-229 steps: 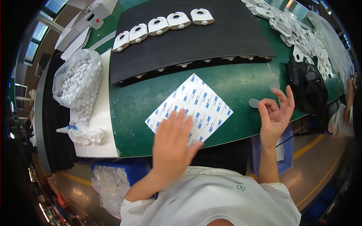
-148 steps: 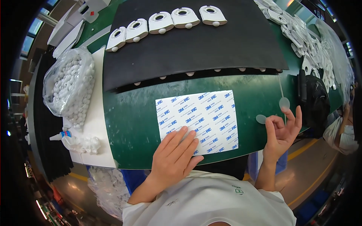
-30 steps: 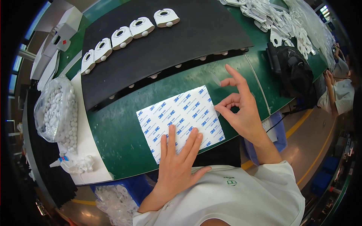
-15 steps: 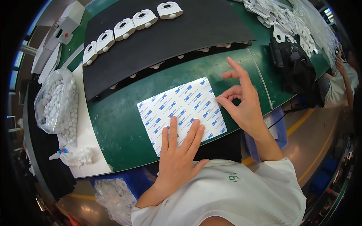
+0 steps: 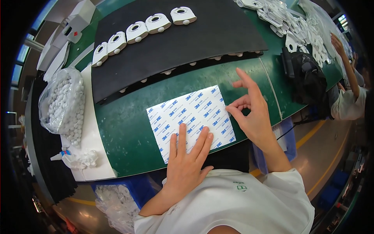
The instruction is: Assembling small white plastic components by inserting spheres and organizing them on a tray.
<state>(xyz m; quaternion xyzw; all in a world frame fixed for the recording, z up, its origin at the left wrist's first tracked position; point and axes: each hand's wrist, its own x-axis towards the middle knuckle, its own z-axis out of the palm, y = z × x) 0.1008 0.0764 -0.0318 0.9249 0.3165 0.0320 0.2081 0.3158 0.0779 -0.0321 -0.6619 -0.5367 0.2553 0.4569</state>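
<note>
White square paper sheet with slanted blue print [image 5: 191,117] lies flat on the shiny green table [image 5: 124,144], close to the near edge, right in front of the person. The left hand [image 5: 186,165] rests flat on the bottom part of the sheet, with its fingers spread apart. The right hand [image 5: 254,113] is at the sheet's right side. Its thumb and a bent finger meet at the edge there, but I cannot tell if they are clamped on the paper. Its other fingers stick up.

Behind the sheet is a big flat black board [image 5: 187,50]. Five white plastic pieces with round holes [image 5: 190,16] sit in a slanting row on it, each with a small white ball at its near end. More round white bits peek out along the board's near edge.

On the left, a clear plastic bag full of white balls [image 5: 64,105] lies by a small white bottle with a pointed tip [image 5: 58,156] and crumpled white tissue [image 5: 83,159]. On the right are a black bag [image 5: 309,76] and a messy heap of flat white plastic parts [image 5: 288,23]. Another person's arm [image 5: 348,66] reaches up nearby.
</note>
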